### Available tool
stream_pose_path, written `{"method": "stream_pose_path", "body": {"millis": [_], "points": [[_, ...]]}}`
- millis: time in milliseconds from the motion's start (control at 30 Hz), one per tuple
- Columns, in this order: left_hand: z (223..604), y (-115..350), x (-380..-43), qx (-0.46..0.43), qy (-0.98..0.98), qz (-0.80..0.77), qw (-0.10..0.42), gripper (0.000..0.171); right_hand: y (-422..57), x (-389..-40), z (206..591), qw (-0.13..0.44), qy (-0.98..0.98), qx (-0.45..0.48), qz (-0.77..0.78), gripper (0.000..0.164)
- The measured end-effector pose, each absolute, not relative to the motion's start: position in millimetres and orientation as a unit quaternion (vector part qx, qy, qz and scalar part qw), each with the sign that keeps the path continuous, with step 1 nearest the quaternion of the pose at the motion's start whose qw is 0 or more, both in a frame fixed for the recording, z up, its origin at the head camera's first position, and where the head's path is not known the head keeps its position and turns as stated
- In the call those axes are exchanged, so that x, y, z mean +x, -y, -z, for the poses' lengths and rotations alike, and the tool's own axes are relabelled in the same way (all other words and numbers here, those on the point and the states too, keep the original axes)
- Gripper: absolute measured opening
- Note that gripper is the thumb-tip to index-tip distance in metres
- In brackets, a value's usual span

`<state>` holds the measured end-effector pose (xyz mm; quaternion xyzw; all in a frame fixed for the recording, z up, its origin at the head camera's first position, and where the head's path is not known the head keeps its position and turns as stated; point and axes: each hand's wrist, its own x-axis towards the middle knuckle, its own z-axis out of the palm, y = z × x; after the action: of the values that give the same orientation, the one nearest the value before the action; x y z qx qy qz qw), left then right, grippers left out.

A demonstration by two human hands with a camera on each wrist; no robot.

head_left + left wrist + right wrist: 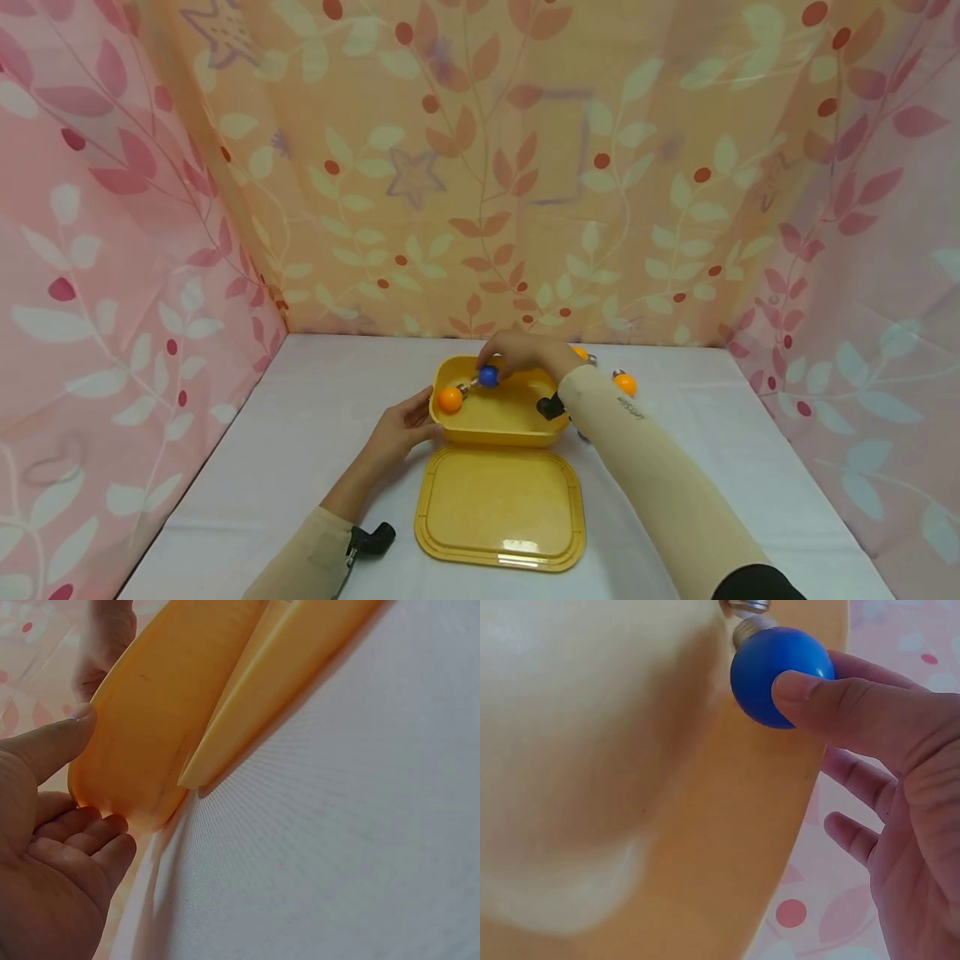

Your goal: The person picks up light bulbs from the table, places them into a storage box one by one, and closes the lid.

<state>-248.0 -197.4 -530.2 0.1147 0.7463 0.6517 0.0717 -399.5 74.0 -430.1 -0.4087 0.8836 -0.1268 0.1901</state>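
Note:
Between thumb and fingers, my right hand (pixel 521 350) pinches a blue light bulb (pixel 780 679) by its round glass. The bulb is over the left part of a yellow plastic box (pixel 510 437), its metal screw base pointing toward an orange bulb (pixel 450 400) inside. The two bulbs' bases lie close together in the head view. At the box's left end, my left hand (pixel 56 847) holds the wall, with the thumb near one edge and the other fingers bent against the side. A yellow lid (pixel 498 508) lies flat just in front of the box.
Two more orange bulbs, one nearer (pixel 625 384) and one farther back (pixel 580 353), lie right of the box, the farther partly hidden by the right arm. A small bluish thing (pixel 583 436) peeks out beside the right sleeve. Patterned curtains (pixel 480 208) enclose the white table (pixel 300 417).

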Motion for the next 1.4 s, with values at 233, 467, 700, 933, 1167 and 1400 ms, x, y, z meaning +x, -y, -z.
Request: {"method": "stream_pose_path", "body": {"millis": [233,467,700,933,1167,1400], "points": [[531,198,-249,0.116,-0.745,-0.654,0.068,0.086,-79,-401,429,0.166,-0.885,-0.418,0.122,0.041],[530,198,-247,0.119,-0.751,-0.645,0.073,0.083,-102,-389,414,0.131,-0.889,-0.412,0.15,0.033],[529,199,-247,0.125,-0.752,-0.643,0.067,0.083,-130,-374,399,0.088,-0.892,-0.391,0.211,0.032],[531,197,-246,0.123,-0.75,-0.647,0.07,0.083,-162,-349,391,0.058,-0.893,-0.366,0.256,0.032],[533,197,-246,0.116,-0.755,-0.641,0.069,0.081,-190,-325,393,0.017,-0.902,-0.327,0.283,0.036],[531,197,-247,0.122,-0.753,-0.642,0.073,0.082,-214,-305,406,-0.016,-0.901,-0.297,0.314,0.034]]}}
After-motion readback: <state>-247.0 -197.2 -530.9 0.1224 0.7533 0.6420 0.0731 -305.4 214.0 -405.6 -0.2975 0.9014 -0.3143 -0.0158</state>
